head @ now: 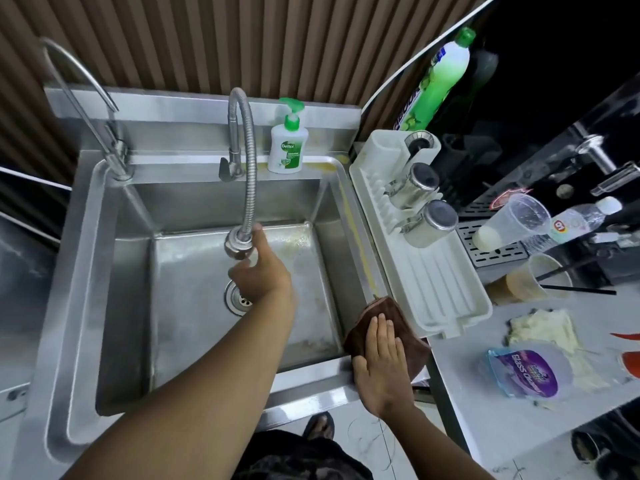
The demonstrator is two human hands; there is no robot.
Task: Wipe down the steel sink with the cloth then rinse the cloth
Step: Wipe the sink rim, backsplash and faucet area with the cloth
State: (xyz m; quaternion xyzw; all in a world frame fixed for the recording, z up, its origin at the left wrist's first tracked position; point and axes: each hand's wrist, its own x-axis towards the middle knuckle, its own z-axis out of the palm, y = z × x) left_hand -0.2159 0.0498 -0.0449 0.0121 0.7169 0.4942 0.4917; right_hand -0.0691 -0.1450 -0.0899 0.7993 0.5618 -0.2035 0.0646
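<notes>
1. Head view: steel sink (79, 271), with its drain (232, 295) partly hidden behind a wrist.
2. Cloth (379, 308): brown, lay on the sink's front right rim, just beside the white drying rack (446, 289).
3. Right hand (381, 362): fingers straight and together, pressed flat on the cloth, which showed beyond the fingertips.
4. Left hand (261, 271): fingers curled round the flexible faucet (237, 242) head, thumb raised, well apart from the cloth.

Café washing-up corner: steel sink (79, 271), steel jugs (420, 183) on drying rack (446, 289), plastic cups (512, 220).
</notes>
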